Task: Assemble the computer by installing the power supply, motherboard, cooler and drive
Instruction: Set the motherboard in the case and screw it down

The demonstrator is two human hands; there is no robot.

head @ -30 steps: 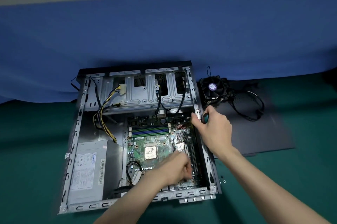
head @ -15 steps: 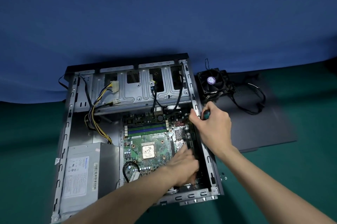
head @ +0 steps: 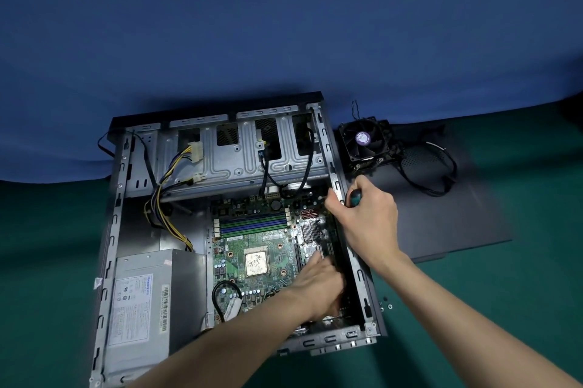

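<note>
The motherboard is lying flat inside the open case, pretty much centre frame. The left hand is down on the board's lower right edge with its fingers bent into the gap by the case wall, and I honestly can't tell if they're pinching anything. The right hand is just above it at the case's right rail, fingers wrapped round a teal-handled screwdriver. The power supply sits in the case's lower left corner. The cooler is outside, upper right, on a dark side panel. A few loose screws lie on the green mat.
</note>
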